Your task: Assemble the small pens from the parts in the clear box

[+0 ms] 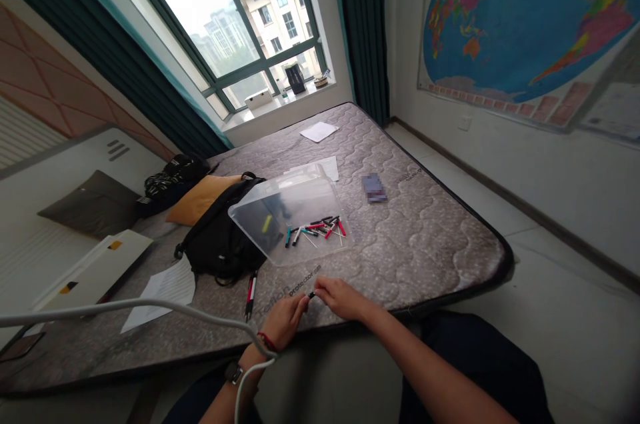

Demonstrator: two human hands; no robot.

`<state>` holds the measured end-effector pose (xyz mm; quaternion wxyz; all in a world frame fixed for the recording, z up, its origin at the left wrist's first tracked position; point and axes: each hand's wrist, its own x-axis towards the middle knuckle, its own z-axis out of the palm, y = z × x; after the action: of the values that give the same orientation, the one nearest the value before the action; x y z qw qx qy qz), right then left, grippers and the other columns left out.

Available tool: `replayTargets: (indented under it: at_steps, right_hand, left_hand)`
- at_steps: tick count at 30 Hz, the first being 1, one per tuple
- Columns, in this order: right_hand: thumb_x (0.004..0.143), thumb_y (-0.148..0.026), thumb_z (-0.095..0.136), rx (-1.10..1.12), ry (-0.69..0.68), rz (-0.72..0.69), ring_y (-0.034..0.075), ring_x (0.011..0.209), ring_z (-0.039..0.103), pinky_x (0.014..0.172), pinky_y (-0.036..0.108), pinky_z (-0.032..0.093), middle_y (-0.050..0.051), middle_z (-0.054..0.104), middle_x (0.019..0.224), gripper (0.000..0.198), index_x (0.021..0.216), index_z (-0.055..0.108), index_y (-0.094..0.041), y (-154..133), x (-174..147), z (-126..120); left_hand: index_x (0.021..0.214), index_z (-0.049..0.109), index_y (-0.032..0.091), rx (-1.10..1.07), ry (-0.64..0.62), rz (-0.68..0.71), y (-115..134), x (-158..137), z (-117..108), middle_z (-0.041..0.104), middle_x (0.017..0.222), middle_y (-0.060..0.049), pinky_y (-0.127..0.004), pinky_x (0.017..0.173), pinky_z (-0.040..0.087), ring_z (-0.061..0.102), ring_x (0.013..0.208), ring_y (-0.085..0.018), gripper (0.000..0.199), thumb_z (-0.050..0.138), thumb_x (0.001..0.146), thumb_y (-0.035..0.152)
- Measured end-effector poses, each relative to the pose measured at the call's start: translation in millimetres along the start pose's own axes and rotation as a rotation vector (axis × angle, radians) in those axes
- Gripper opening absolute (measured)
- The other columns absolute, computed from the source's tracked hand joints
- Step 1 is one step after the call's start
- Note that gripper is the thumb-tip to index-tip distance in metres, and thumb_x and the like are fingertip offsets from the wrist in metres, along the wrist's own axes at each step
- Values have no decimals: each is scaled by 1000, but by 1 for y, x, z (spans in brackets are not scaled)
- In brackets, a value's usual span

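My left hand (285, 321) and my right hand (341, 298) meet just above the near edge of the mattress (425, 264). Between their fingertips is a small black piece (311, 295) that looks like part of a pen, mostly hidden by the fingers. Both hands are closed in a pinch on it. Beyond them lies a clear plastic box (287, 194), tipped on its side, with several red, black, white and teal pens and pen parts (320, 229) in it. To the left of my hands, a few red, white and black pens (251, 296) lie side by side on the mattress.
A black backpack (225, 237) leans by the box, with a yellow cushion (200, 197) behind it. Paper sheets (167, 287) and a white carton (95, 271) lie left. A blurred purple item (374, 188) lies right. A pale cable (200, 312) crosses before my left wrist.
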<state>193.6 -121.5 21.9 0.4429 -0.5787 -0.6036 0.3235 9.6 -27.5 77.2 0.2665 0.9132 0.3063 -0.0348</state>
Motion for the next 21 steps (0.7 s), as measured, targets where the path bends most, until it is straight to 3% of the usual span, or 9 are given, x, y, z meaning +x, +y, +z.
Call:
replayTargets:
  at_steps: [5, 9, 12, 14, 16, 17, 21]
  right_hand:
    - [90, -19, 51, 93, -54, 51, 13, 65, 55, 61, 22, 36, -3, 59, 72, 11, 98, 58, -20, -4, -4, 12]
    - [93, -20, 46, 206, -102, 123, 12, 58, 57, 59, 23, 40, -3, 62, 72, 13, 97, 58, -21, 0, -4, 32]
    - [89, -17, 50, 130, 123, 176, 16, 76, 63, 72, 26, 46, 3, 69, 85, 13, 95, 61, -19, 6, 1, 43]
    - [87, -15, 50, 63, 326, 230, 19, 89, 64, 82, 29, 46, 7, 70, 94, 16, 96, 63, -18, 12, 5, 43]
    - [86, -15, 50, 57, 372, 280, 19, 89, 64, 83, 29, 47, 7, 70, 93, 17, 95, 65, -18, 20, 8, 38]
    - [87, -18, 50, 72, 391, 296, 19, 88, 64, 82, 29, 48, 6, 70, 92, 17, 95, 65, -18, 24, 10, 34]
    - [88, -22, 51, 138, 344, 349, 17, 78, 65, 72, 26, 49, 4, 70, 81, 14, 88, 66, -19, 36, 13, 23]
  left_hand:
    - [77, 63, 20, -38, 32, -64, -9, -15, 1, 68, 73, -3, -26, 69, 41, 62, 71, -17, 57, 23, 101, 51]
    - [79, 63, 21, -85, 67, -45, -15, -20, 12, 68, 74, -3, -28, 69, 41, 62, 71, -18, 52, 27, 100, 50]
    - [74, 61, 21, -202, 159, -70, -19, -9, 27, 66, 70, -4, -29, 67, 42, 61, 68, -18, 50, 31, 98, 52]
    - [67, 56, 21, -381, 298, -190, -25, 3, 38, 60, 61, -3, -28, 60, 41, 58, 60, -17, 49, 36, 94, 57]
    - [67, 52, 21, -668, 342, -423, -32, 16, 46, 51, 50, 2, -26, 46, 37, 50, 43, -14, 53, 36, 89, 67]
    - [70, 50, 22, -721, 344, -471, -37, 21, 49, 48, 46, 4, -25, 41, 34, 45, 36, -13, 56, 30, 88, 71]
    - [74, 49, 21, -955, 258, -497, -50, 29, 49, 49, 47, 5, -23, 34, 32, 44, 31, -11, 61, 40, 78, 81]
